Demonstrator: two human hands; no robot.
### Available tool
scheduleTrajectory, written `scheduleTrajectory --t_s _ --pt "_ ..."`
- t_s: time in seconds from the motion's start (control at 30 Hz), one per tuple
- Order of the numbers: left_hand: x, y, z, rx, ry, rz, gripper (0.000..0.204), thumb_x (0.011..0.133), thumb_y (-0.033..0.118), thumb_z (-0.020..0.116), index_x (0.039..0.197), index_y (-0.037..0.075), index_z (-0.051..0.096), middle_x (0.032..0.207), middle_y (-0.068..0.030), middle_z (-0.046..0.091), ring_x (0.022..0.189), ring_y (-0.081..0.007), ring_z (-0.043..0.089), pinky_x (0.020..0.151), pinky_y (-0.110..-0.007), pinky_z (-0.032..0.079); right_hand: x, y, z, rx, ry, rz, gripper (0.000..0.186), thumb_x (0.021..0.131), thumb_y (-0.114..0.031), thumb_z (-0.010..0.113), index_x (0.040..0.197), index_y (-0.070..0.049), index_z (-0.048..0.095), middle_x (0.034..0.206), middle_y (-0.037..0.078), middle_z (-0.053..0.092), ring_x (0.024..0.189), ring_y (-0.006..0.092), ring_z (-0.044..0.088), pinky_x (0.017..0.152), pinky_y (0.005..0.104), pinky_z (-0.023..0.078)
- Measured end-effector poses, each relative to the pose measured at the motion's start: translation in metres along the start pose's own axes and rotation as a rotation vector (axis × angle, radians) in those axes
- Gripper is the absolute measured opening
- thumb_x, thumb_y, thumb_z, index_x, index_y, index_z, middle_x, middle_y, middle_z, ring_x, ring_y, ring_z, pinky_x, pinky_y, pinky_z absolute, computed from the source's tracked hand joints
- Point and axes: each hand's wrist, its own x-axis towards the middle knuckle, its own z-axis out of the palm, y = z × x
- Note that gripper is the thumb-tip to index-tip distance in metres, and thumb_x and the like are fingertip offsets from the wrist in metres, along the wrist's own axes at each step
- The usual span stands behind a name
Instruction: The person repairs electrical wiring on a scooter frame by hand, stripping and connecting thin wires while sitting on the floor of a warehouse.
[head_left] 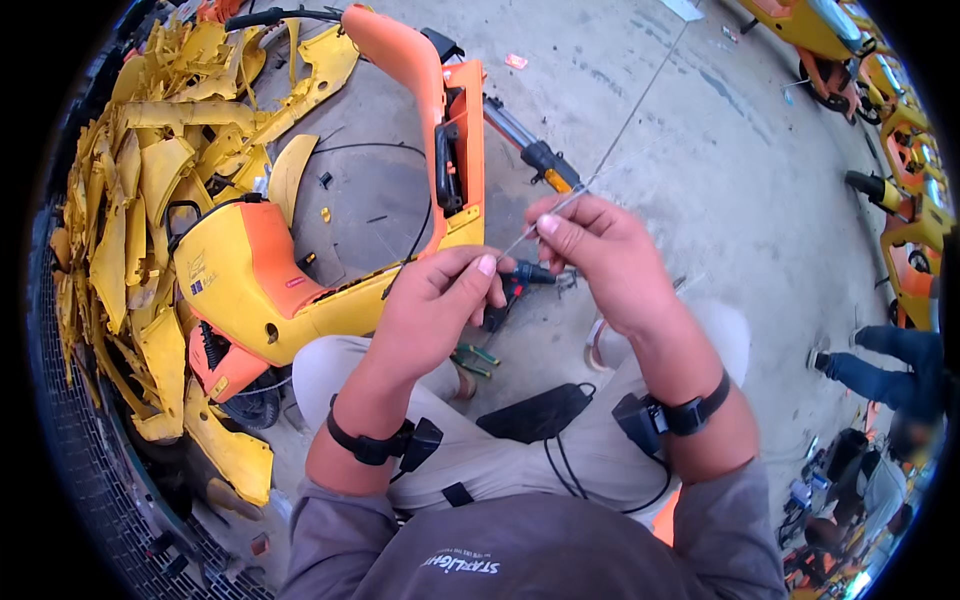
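Observation:
A thin grey cable (635, 107) runs from between my hands up toward the far right, over the concrete floor. My left hand (436, 300) pinches its near end between thumb and fingertips. A little farther along, my right hand (610, 255) grips the same cable between thumb and forefinger. Partly hidden below the hands, a dark power drill (508, 298) lies on the floor. Nearer to my legs are pliers with green handles (476, 360). Left of my hands, a yellow and orange scooter body (330, 310) lies with its orange front column (462, 140) reaching away from me.
A big heap of yellow plastic panels (150, 190) fills the left side. Beyond my right hand lies a metal fork tube (520, 135). A black pouch (540, 410) with cords rests between my thighs. Yellow scooters (905, 230) line the right, near a person in jeans (890, 372).

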Motion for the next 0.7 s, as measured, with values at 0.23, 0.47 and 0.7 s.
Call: scheduleTrajectory --t_s 0.23,0.47,0.7 --pt "0.0 -0.001 -0.005 -0.084 0.01 -0.008 0.022 0.098 0.019 0.052 0.104 0.002 0.065 0.078 0.0007 0.06 0.061 -0.0042 0.05 0.056 -0.019 0.041 0.0 -0.013 0.008 -0.061 -0.073 -0.031 0.023 0.095 -0.014 0.057 0.11 0.003 0.062 0.091 0.002 0.062 0.077 0.007 0.054 0.069 0.0227 0.046" --pt "-0.008 -0.007 0.003 -0.167 0.016 -0.093 0.022 0.097 0.019 0.054 0.103 0.001 0.065 0.077 0.0007 0.06 0.06 -0.0032 0.049 0.054 -0.017 0.039 -0.011 -0.004 0.002 -0.005 -0.037 0.036 0.021 0.093 -0.012 0.058 0.107 0.002 0.063 0.094 0.005 0.065 0.075 0.0085 0.056 0.069 0.0231 0.046" --pt "-0.014 -0.018 0.01 0.15 0.235 0.151 0.018 0.095 0.014 0.057 0.104 0.0 0.065 0.079 -0.0025 0.064 0.065 -0.0047 0.054 0.057 -0.019 0.043 0.0 0.008 0.004 -0.012 -0.028 0.109 0.022 0.089 -0.016 0.062 0.103 0.001 0.063 0.095 0.004 0.063 0.075 0.0092 0.057 0.067 0.023 0.048"
